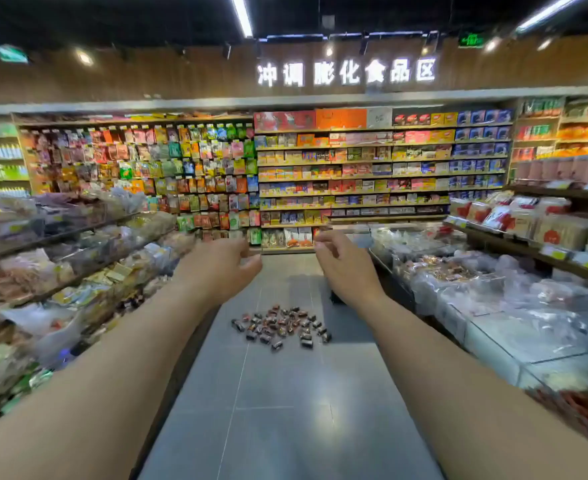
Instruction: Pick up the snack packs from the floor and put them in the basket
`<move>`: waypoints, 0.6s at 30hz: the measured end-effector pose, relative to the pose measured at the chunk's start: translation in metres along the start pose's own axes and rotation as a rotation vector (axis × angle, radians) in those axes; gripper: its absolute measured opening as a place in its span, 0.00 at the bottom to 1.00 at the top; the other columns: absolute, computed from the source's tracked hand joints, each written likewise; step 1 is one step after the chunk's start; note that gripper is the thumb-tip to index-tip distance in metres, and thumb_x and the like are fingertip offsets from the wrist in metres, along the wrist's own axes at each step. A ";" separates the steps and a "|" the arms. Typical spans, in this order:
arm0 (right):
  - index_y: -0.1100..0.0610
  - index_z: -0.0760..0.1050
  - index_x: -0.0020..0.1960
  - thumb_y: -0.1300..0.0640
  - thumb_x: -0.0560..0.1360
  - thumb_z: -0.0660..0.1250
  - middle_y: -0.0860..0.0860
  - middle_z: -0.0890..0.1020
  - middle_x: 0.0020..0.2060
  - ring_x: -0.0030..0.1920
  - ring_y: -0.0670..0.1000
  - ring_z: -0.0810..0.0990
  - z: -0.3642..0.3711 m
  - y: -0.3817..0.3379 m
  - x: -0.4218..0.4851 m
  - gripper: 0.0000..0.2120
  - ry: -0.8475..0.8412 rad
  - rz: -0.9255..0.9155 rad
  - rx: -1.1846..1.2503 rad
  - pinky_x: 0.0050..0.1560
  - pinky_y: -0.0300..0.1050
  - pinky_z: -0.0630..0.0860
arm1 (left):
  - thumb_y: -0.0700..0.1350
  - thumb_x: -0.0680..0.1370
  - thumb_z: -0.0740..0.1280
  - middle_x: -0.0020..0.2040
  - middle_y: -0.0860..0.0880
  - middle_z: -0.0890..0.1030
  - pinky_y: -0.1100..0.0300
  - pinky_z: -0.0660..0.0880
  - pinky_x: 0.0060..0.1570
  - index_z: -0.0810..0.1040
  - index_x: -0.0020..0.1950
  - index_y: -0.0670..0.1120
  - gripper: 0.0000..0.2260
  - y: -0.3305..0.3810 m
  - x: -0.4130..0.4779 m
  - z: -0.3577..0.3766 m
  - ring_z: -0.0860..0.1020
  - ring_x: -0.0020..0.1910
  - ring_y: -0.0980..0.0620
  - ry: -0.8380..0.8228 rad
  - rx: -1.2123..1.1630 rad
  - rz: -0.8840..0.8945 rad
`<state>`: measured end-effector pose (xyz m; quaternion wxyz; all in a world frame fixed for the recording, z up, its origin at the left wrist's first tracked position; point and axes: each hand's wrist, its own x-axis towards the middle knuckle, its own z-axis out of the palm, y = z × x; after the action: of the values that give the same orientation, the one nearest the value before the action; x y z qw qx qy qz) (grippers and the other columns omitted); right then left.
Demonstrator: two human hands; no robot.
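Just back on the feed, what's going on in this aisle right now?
A person stands in a shop aisle with both bare arms stretched forward. The left hand and right hand hang above the floor, fingers loosely curled, holding nothing. A pile of small dark-wrapped snack packs lies untouched on the grey tiled floor ahead, with stocked shelves on both sides. No basket shows in view.

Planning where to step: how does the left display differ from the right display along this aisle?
The left display is tiered open shelves with bagged goods exposed; the right display is a low counter with goods under a clear top. The left display rises higher at the aisle edge than the right display. Both flank the snack packs.
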<state>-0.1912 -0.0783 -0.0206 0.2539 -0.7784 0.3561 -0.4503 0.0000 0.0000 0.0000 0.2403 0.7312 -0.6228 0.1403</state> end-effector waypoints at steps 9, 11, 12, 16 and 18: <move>0.54 0.75 0.58 0.51 0.80 0.59 0.48 0.77 0.48 0.49 0.47 0.73 0.147 0.119 0.036 0.12 -0.050 0.383 0.004 0.48 0.39 0.67 | 0.60 0.79 0.56 0.55 0.44 0.80 0.53 0.75 0.49 0.75 0.59 0.49 0.19 -0.102 0.050 0.168 0.78 0.53 0.42 -0.226 -0.047 -0.177; 0.54 0.75 0.59 0.51 0.80 0.59 0.49 0.78 0.49 0.50 0.49 0.74 0.170 0.149 0.043 0.12 -0.056 0.450 -0.010 0.48 0.40 0.67 | 0.59 0.79 0.55 0.56 0.43 0.80 0.53 0.74 0.49 0.75 0.57 0.48 0.18 -0.114 0.060 0.206 0.77 0.53 0.41 -0.336 -0.076 -0.213; 0.54 0.74 0.59 0.50 0.79 0.59 0.50 0.78 0.51 0.50 0.50 0.75 0.182 0.166 0.048 0.13 -0.063 0.479 -0.014 0.49 0.41 0.68 | 0.58 0.79 0.55 0.57 0.42 0.79 0.53 0.72 0.49 0.74 0.58 0.47 0.19 -0.120 0.067 0.226 0.76 0.54 0.41 -0.386 -0.097 -0.230; 0.56 0.73 0.63 0.48 0.79 0.61 0.53 0.78 0.58 0.57 0.53 0.76 0.218 0.233 0.076 0.17 -0.115 0.588 -0.043 0.53 0.43 0.69 | 0.57 0.80 0.53 0.65 0.41 0.74 0.52 0.69 0.56 0.69 0.69 0.45 0.23 -0.141 0.098 0.292 0.73 0.62 0.40 -0.537 -0.134 -0.323; 0.56 0.71 0.65 0.47 0.79 0.61 0.55 0.77 0.61 0.60 0.55 0.75 0.232 0.266 0.097 0.19 -0.186 0.631 -0.078 0.54 0.43 0.68 | 0.57 0.80 0.53 0.66 0.41 0.73 0.53 0.68 0.56 0.68 0.69 0.45 0.22 -0.152 0.118 0.323 0.72 0.63 0.40 -0.601 -0.111 -0.361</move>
<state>-0.0400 -0.3010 -0.2686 0.3821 -0.6766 0.5721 -0.2625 0.1399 -0.2534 -0.2402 0.1067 0.8241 -0.5329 -0.1598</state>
